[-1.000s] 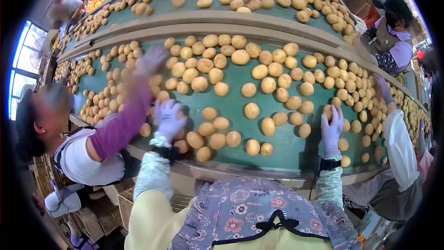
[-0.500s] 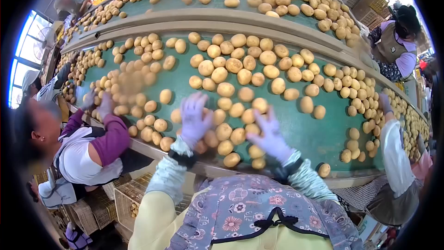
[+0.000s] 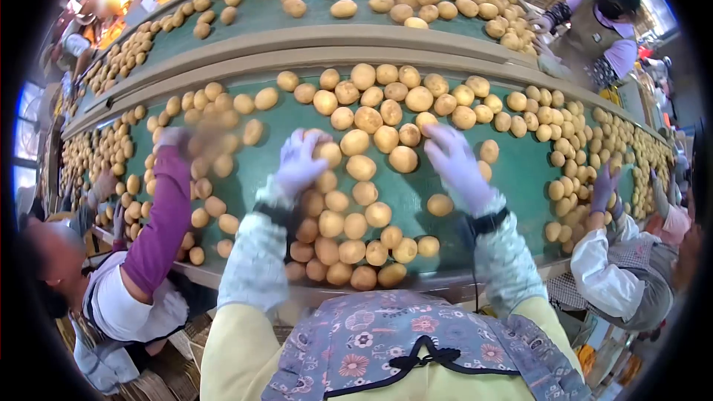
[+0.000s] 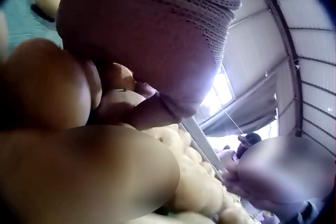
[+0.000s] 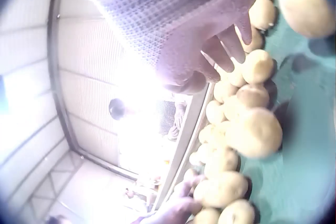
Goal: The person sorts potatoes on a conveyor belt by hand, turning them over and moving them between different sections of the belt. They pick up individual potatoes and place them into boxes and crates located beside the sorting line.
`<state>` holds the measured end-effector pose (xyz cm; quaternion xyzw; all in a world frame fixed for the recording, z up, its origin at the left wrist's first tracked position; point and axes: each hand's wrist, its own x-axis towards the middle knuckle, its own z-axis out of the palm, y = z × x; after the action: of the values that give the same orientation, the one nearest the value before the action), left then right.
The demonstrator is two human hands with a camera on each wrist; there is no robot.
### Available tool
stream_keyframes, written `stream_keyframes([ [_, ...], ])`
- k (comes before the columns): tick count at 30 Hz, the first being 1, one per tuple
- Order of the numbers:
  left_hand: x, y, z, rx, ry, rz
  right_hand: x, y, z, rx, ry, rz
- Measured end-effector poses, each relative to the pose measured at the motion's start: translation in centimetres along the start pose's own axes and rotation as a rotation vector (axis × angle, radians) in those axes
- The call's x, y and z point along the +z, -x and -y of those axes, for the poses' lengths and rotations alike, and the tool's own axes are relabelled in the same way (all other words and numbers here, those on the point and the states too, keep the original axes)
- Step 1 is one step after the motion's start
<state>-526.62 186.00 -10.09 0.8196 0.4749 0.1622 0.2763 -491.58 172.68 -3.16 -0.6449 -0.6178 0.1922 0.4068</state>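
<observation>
"Where are the potatoes (image 3: 356, 142)?"

"Spread over the green surface (image 3: 512, 193), some close to the near rail (image 3: 212, 275). A careless sweep could crowd those over it."

"And the grip?"

"The right hand (image 3: 457, 163) is loosely spread, holding nothing. The left hand (image 3: 299, 162) bends over potatoes; whether it grips one, nobody can tell. One could slip and roll."

The green counter (image 3: 512, 163) carries potatoes (image 3: 361, 168), clustered at its near edge's middle and right end.
</observation>
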Motion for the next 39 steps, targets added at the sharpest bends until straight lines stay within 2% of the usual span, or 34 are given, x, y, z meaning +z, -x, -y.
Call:
stream_keyframes([
  [1, 0.4, 1.7, 0.0, 0.031, -0.006, -0.022, 1.0, -2.4, -2.2, -0.256, 0.236, -0.083],
  [3, -0.1, 5.1, -0.7, 0.036, -0.005, -0.012, 3.0, -6.5, -0.4, -0.321, 0.246, 0.054],
  [4, -0.7, 6.9, -1.0, 0.011, -0.001, 0.013, 5.7, -9.1, -2.1, -0.358, 0.214, 0.090],
  [5, -0.3, 8.7, 0.0, 0.015, 0.027, -0.049, 8.5, -11.3, -3.8, -0.397, 0.179, 0.126],
  [7, -2.2, 11.2, 2.2, 0.059, -0.044, -0.061, 10.6, -14.2, -1.7, -0.074, 0.407, 0.349],
  [8, -3.5, 12.4, 3.5, 0.101, -0.120, -0.076, 11.8, -15.0, -0.4, -0.072, 0.411, 0.344],
  [10, -6.3, 15.6, 6.1, -0.080, -0.185, -0.174, 13.7, -15.9, 1.8, 0.257, 0.403, 0.497],
  [11, -7.4, 18.0, 9.9, -0.077, -0.294, -0.195, 14.0, -15.5, 2.6, 0.257, 0.404, 0.585],
  [12, -7.9, 20.0, 12.9, -0.072, -0.402, -0.219, 12.3, -14.2, 6.4, 0.247, 0.433, 0.743],
  [14, -9.4, 21.9, 12.4, -0.032, -0.425, -0.435, 13.6, -13.4, 4.5, 0.210, 0.176, 0.870],
  [15, -9.8, 22.3, 12.2, -0.090, -0.348, -0.419, 13.4, -13.5, 4.6, 0.110, 0.085, 0.942],
  [16, -9.9, 22.0, 11.5, -0.088, -0.347, -0.418, 13.2, -14.1, 6.4, 0.113, 0.085, 0.940],
  [18, -9.3, 20.8, 9.0, -0.081, -0.071, -0.421, 12.8, -16.6, 9.3, 0.309, 0.045, 0.622],
  [20, -8.1, 18.7, 4.7, 0.061, -0.073, -0.309, 14.6, -19.0, 7.4, 0.241, 0.471, 0.317],
  [22, -8.3, 17.5, 2.3, 0.218, -0.165, -0.108, 17.0, -20.3, 3.6, 0.330, 0.545, 0.318],
  [23, -7.8, 17.4, 2.9, 0.237, -0.250, -0.115, 17.9, -20.0, 2.9, 0.333, 0.457, 0.327],
  [24, -7.5, 17.1, 5.4, 0.235, -0.246, -0.101, 18.8, -19.6, 2.6, 0.332, 0.369, 0.346],
  [25, -7.4, 17.0, 9.0, 0.241, -0.196, -0.132, 18.6, -18.8, 4.8, 0.331, 0.390, 0.415],
  [26, -7.5, 17.3, 11.4, 0.241, -0.146, -0.163, 19.7, -17.1, 5.1, 0.342, 0.386, 0.441],
  [27, -10.2, 17.6, 10.6, 0.060, -0.167, -0.097, 20.6, -15.3, 5.2, 0.361, 0.212, 0.519],
  [28, -11.0, 17.7, 11.4, 0.002, -0.241, -0.150, 21.3, -13.7, 6.1, 0.376, 0.039, 0.590],
  [30, -12.0, 18.5, 17.0, -0.101, -0.299, -0.145, 22.9, -9.5, 9.2, 0.292, 0.082, 0.696],
  [32, -12.8, 19.1, 19.7, 0.049, -0.524, -0.383, 25.2, -6.1, 11.7, 0.164, 0.083, 0.837],
  [33, -13.1, 19.3, 21.2, -0.031, -0.508, -0.374, 24.8, -6.8, 13.8, 0.263, -0.241, 1.010],
  [34, -14.2, 19.3, 21.8, -0.063, -0.516, -0.328, 24.4, -7.2, 15.4, 0.272, -0.250, 1.009],
  [36, -16.2, 19.6, 25.4, -0.121, -0.610, -0.299, 23.5, -9.0, 17.0, 0.349, -0.795, 0.759],
  [37, -18.0, 20.0, 26.5, -0.128, -0.602, -0.300, 22.9, -11.2, 15.2, 0.174, -0.817, 0.591],
  [38, -19.0, 20.4, 29.6, -0.139, -0.559, -0.376, 21.5, -12.6, 13.2, -0.004, -0.829, 0.420],
  [39, -20.4, 21.0, 34.0, -0.220, -0.483, -0.345, 18.2, -11.5, 12.7, 0.100, -1.083, 0.349],
])
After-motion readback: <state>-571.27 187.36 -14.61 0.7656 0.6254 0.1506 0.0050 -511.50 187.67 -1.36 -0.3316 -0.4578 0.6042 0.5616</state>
